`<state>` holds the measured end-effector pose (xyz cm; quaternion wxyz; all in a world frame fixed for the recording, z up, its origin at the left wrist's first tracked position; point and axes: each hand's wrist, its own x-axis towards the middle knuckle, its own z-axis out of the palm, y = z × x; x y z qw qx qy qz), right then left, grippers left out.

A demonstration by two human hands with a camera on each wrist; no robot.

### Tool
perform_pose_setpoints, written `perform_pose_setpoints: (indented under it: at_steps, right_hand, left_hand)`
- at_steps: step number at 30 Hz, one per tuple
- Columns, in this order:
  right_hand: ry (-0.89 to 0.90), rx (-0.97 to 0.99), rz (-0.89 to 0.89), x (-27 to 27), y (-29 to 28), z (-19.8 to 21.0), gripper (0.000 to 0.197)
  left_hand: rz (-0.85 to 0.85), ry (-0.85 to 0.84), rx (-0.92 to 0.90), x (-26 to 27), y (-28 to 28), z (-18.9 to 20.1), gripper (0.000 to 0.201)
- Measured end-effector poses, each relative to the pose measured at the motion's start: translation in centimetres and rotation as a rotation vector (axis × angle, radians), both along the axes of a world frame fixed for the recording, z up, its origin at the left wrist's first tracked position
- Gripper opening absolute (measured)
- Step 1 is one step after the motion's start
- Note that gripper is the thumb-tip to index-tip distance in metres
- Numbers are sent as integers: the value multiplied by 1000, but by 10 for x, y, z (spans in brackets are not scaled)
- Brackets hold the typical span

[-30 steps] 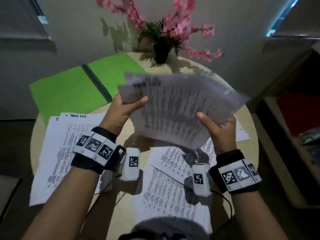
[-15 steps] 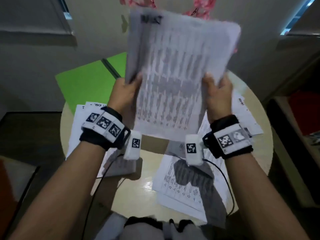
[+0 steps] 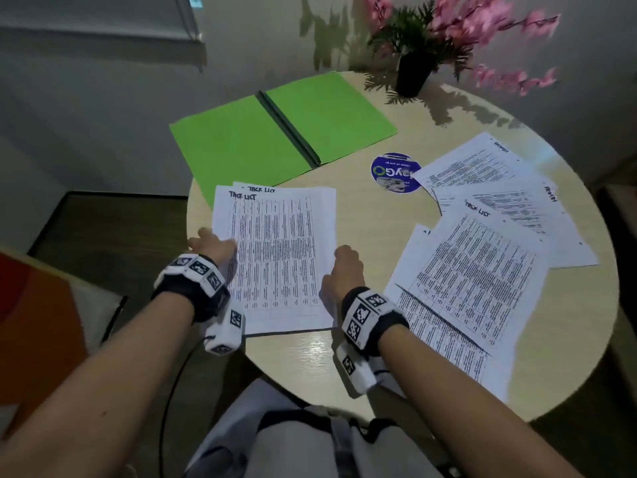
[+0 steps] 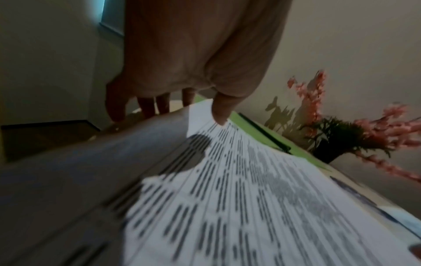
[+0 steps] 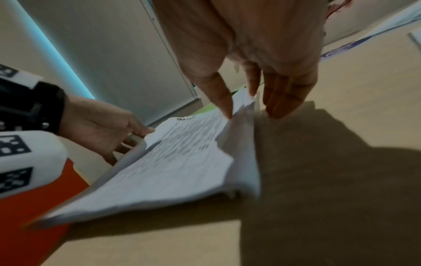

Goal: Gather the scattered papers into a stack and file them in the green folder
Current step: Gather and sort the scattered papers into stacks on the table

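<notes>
A stack of printed papers (image 3: pixel 275 257) lies flat at the table's near left, on top of another sheet (image 3: pixel 256 189) whose heading peeks out behind it. My left hand (image 3: pixel 220 241) holds the stack's left edge, thumb (image 4: pixel 219 111) on top and fingers under the edge. My right hand (image 3: pixel 339 257) holds the right edge, with the thumb (image 5: pixel 224 106) on the top sheet and the fingers (image 5: pixel 280 100) down beside the slightly raised edge. The green folder (image 3: pixel 282 132) lies open behind the stack. More printed sheets (image 3: pixel 482 270) are fanned out on the right.
The round wooden table (image 3: pixel 362 219) carries a blue round sticker (image 3: pixel 396 172) between the folder and the right sheets. A black pot of pink flowers (image 3: pixel 412 77) stands at the far edge. The folder's left half overhangs the table rim.
The stack was held upright in the air between both hands; it has come down flat onto the sheets at the table's left. Both hands still hold its side edges.
</notes>
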<state>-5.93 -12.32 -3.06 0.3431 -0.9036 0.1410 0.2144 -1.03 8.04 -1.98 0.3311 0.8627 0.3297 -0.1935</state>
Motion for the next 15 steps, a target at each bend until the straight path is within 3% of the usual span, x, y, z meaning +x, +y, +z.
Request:
perform_pose_setpoints:
  at_steps: [2,4,7,10,13,15]
  right_hand:
    - [-3,-63,-44,-6,7,-2,54]
    - [4,-110,-29,-9,12,-3,61]
    - [19,-84,-3,-7,8,-1,57]
    - [-12,-62,-25,-1,-25,6,52]
    - [-87,-88,-273,2,-87,11,54]
    - [-107,-142,-545,-4,-135,12,51]
  left_hand:
    - [-2,-25,-43,-4,-9,-3,73]
    - [-22,-72,-160,-4,-19,-5,71]
    - [-37,-61,-179,-1,-30,0,62]
    - [43,-117,-43,0,-43,8,67]
    - [-26,-228,64,2,-68,16,69]
    - [-158,-334,43,3,-94,21,56]
